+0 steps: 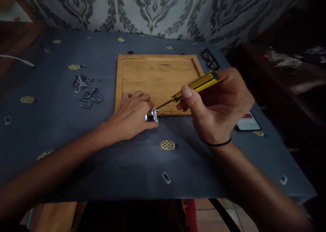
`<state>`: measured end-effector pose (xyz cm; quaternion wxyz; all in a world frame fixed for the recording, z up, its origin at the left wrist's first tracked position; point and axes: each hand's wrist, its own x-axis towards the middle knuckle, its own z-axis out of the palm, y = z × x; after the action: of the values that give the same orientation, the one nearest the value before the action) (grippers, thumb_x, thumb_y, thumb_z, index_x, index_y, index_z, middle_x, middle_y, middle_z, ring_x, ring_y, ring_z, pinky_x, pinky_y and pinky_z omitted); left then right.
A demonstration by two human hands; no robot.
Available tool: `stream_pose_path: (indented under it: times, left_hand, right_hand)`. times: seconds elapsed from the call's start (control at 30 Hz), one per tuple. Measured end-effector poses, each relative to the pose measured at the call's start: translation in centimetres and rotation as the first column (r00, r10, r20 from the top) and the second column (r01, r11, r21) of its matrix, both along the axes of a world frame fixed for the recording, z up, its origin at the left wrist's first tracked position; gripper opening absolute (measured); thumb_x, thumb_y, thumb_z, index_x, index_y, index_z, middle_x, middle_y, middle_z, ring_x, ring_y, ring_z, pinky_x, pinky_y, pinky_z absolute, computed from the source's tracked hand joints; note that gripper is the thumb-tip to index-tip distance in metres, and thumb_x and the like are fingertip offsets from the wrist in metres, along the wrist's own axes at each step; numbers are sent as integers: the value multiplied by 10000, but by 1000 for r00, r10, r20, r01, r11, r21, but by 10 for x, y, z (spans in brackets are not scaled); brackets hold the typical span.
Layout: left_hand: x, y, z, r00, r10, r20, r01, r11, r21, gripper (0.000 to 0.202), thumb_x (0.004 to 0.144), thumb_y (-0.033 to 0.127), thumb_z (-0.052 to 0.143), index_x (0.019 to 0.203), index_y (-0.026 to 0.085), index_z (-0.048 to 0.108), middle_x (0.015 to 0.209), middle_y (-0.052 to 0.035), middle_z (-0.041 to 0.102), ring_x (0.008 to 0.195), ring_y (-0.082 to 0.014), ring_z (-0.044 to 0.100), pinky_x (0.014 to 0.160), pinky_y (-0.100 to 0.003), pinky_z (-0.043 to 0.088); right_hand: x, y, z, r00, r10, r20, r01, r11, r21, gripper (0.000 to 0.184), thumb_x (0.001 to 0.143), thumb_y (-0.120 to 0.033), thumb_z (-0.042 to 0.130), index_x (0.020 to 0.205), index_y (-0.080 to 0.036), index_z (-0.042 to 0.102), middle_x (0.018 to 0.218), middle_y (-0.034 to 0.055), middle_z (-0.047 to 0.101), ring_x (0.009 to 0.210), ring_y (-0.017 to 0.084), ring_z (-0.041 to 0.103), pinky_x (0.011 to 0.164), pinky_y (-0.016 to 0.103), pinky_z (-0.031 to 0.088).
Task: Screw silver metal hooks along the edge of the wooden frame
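- Yellow-and-black screwdriver (pixel 198 85) is pinched in the right hand (pixel 221 106); should it slip, the left hand (pixel 132 115) could be jabbed.
- Small shiny metal fitting (pixel 155 116) is pinched by the left hand, partly covered, at the near edge of the rectangular brown wooden panel (pixel 158 76); by loose pressure it could be shifted.
- Flanking these are seen a white-screened phone (pixel 249 123) and silvery curved hooks (pixel 86 103); farther off, black-framed glasses (pixel 205 57).

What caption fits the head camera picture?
Left hand holds a metal piece at a wooden panel; the right hand grips a yellow screwdriver.
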<state>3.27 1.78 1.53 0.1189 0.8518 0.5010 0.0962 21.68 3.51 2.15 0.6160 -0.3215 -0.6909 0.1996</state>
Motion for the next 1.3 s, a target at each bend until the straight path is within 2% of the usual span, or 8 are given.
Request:
stream_pose_path:
  times: [0.33,0.5,0.63,0.73,0.93,1.03,1.17,1.3]
  left_hand:
    - [0,1,-1,1000,-4,3,4,1000,-2,307,864,454,772,916,159,706,990,-64,662,1072,-298,560,897,-439,370]
    - [-1,0,-2,1000,-11,7,11,1000,16,322,865,464,771,939,157,711,988,-65,663,1064,-299,565,899,-442,380]
    - [-1,0,-2,1000,-8,1,8,1000,17,328,866,474,762,954,161,720,1006,-70,668,1083,-309,565,899,-445,388]
    - [0,0,-2,1000,-4,2,4,1000,16,315,875,468,749,957,164,725,1004,-74,670,1089,-310,568,897,-441,394]
    - [-2,1,-3,1000,-17,22,17,1000,21,313,879,469,742,969,169,731,991,-69,667,1075,-306,569,894,-446,390]
    - [-2,1,-4,1000,-24,19,24,999,23,323,882,478,736,969,167,726,1001,-71,670,1072,-306,566,891,-448,386]
    - [-1,1,-3,1000,-17,21,17,1000,19,282,879,447,743,932,172,711,1047,-70,675,1085,-299,556,896,-438,381]
    - [-1,0,-2,1000,-13,26,13,1000,24,290,867,455,756,908,172,708,978,-61,657,1056,-296,560,883,-434,383]
  right_hand:
    - [-2,-1,-1,1000,15,-10,-15,999,-48,375,825,-448,813,756,-246,506,650,-45,612,454,112,593,388,246,451]
    - [-2,-3,2,999,30,30,-27,994,-104,384,748,-485,864,768,-266,549,702,-33,635,527,128,603,453,285,469]
    - [-1,-2,12,984,167,59,-147,956,-253,321,756,-519,845,890,-305,648,866,-28,695,578,121,645,492,288,519]
    - [2,2,20,961,267,76,-226,912,-342,267,803,-488,822,914,-280,698,1013,-11,741,595,91,665,520,255,557]
    - [11,11,28,887,454,82,-382,822,-422,181,842,-373,806,904,-219,735,1065,12,773,641,94,683,582,245,615]
    - [9,13,24,916,392,83,-333,860,-388,221,804,-396,837,826,-213,716,925,-5,762,562,92,656,517,245,585]
    - [1,9,13,976,205,77,-177,945,-274,395,676,-430,919,672,-229,580,675,-52,641,469,106,589,415,267,496]
    - [-5,0,10,1000,23,1,-22,990,-137,380,731,-434,884,697,-266,545,682,-61,608,513,120,581,454,290,489]
